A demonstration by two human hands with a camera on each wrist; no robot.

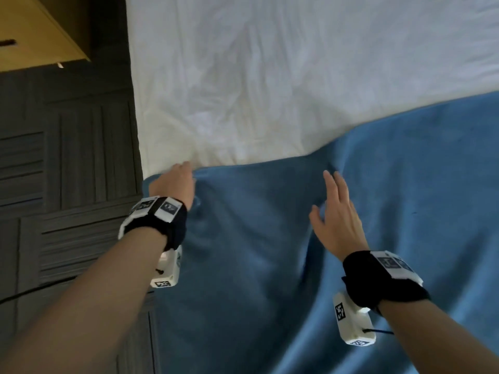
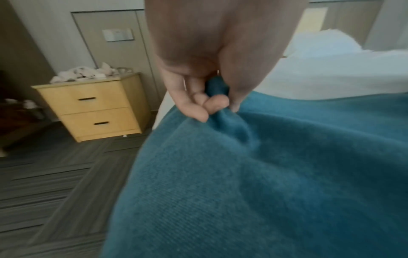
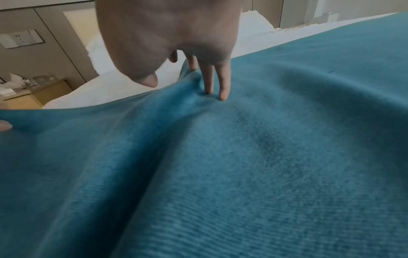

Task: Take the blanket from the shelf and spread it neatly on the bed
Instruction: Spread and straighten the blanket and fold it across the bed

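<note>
My left hand (image 2: 198, 83) pinches the soft, floppy blanket (image 1: 270, 265) at its corner by the bed (image 1: 270, 76) edge, right hand (image 1: 337, 220) flat-fingered on the blanket, so grab edges.

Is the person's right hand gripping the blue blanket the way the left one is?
No: the right hand has straight fingers resting on the blue blanket, while the left hand pinches a fold of it.

The blanket (image 1: 297, 265) runs off frame, its far corners perhaps hanging.
</note>
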